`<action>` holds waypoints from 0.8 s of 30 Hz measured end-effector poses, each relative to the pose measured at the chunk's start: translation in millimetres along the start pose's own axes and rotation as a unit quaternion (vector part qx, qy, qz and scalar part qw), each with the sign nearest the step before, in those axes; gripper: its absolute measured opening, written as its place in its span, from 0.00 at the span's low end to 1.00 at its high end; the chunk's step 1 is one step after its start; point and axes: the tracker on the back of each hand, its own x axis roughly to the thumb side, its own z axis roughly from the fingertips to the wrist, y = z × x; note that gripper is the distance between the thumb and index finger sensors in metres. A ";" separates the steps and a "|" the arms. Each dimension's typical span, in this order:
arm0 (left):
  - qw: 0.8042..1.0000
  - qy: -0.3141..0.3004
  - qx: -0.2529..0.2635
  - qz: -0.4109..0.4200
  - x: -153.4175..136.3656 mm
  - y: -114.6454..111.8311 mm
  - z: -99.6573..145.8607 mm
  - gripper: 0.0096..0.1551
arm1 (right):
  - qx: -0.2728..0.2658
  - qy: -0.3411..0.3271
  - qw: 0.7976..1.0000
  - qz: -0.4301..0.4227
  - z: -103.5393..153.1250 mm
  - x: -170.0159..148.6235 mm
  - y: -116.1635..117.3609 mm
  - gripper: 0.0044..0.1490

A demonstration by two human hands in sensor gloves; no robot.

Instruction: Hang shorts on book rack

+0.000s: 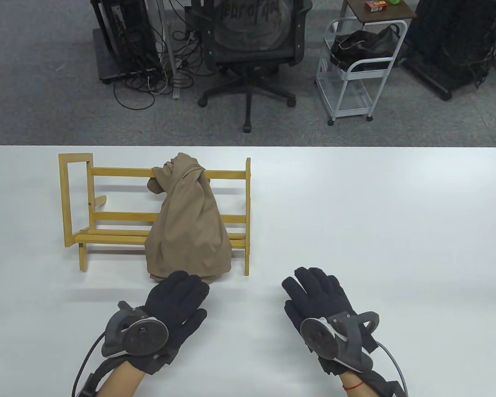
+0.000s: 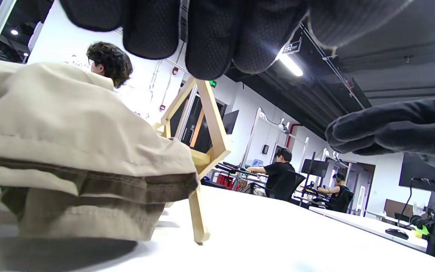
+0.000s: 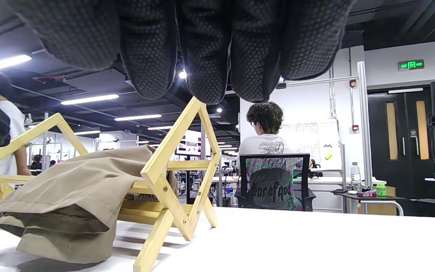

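Tan shorts (image 1: 188,223) hang draped over the top rail of a yellow wooden book rack (image 1: 78,198) on the white table, the hem reaching the table at the rack's front. The shorts (image 2: 62,151) and rack (image 2: 210,132) show close in the left wrist view, and the shorts (image 3: 74,189) and rack (image 3: 172,177) also show in the right wrist view. My left hand (image 1: 177,297) rests flat on the table just in front of the hem, holding nothing. My right hand (image 1: 314,293) rests flat and empty to the right, apart from the rack.
The table's far edge (image 1: 248,147) lies behind the rack. Beyond it stand an office chair (image 1: 248,45), a white cart (image 1: 355,70) with a black bag, and cables on the floor. People sit at desks in the background.
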 end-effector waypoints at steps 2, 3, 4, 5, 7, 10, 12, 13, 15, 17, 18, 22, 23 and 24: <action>1.000 -0.004 -0.004 -0.001 2.4 -1.9 -0.3 0.32 | 0.003 -0.004 1.000 0.002 0.2 2.1 1.2 0.32; 1.000 -0.006 -0.007 -0.002 3.7 -2.7 -0.6 0.33 | 0.005 -0.008 1.000 0.003 0.2 3.6 1.9 0.32; 1.000 -0.007 -0.008 -0.003 4.3 -3.2 -0.7 0.32 | 0.006 -0.010 1.000 0.004 0.2 4.6 2.3 0.32; 1.000 -0.008 -0.009 -0.005 5.1 -3.8 -1.0 0.32 | 0.007 -0.013 1.000 0.006 0.4 6.1 2.8 0.32; 1.000 -0.010 -0.012 -0.008 6.2 -4.9 -1.6 0.32 | 0.009 -0.019 1.000 0.009 0.8 9.2 3.9 0.32; 1.000 -0.013 -0.018 -0.011 7.5 -6.8 -2.1 0.32 | 0.013 -0.030 0.999 0.014 1.3 14.6 6.2 0.32; 1.000 -0.016 -0.020 -0.013 8.4 -7.5 -2.3 0.32 | 0.012 -0.038 0.999 0.019 1.9 18.8 8.1 0.31; 1.000 -0.016 -0.020 -0.014 9.0 -7.5 -2.4 0.32 | 0.014 -0.043 0.999 0.024 2.3 21.1 9.1 0.31; 1.000 -0.017 -0.021 -0.016 9.8 -7.6 -2.3 0.32 | 0.014 -0.050 0.998 0.036 3.3 25.5 10.5 0.31; 0.999 -0.019 -0.020 -0.016 10.1 -7.8 -2.1 0.32 | 0.011 -0.060 0.997 0.051 4.5 30.9 11.9 0.31; 0.999 -0.019 -0.021 -0.015 10.3 -7.8 -2.0 0.32 | 0.011 -0.064 0.996 0.057 5.0 33.2 12.7 0.31; 0.999 -0.018 -0.023 -0.014 10.7 -7.6 -2.0 0.32 | 0.010 -0.080 0.993 0.089 7.4 42.6 16.4 0.31; 0.999 -0.018 -0.023 -0.014 10.8 -7.4 -2.0 0.32 | 0.009 -0.084 0.991 0.100 8.0 44.9 17.4 0.31; 0.999 -0.018 -0.023 -0.014 10.7 -7.3 -1.9 0.32 | 0.008 -0.088 0.990 0.110 8.7 47.4 18.3 0.32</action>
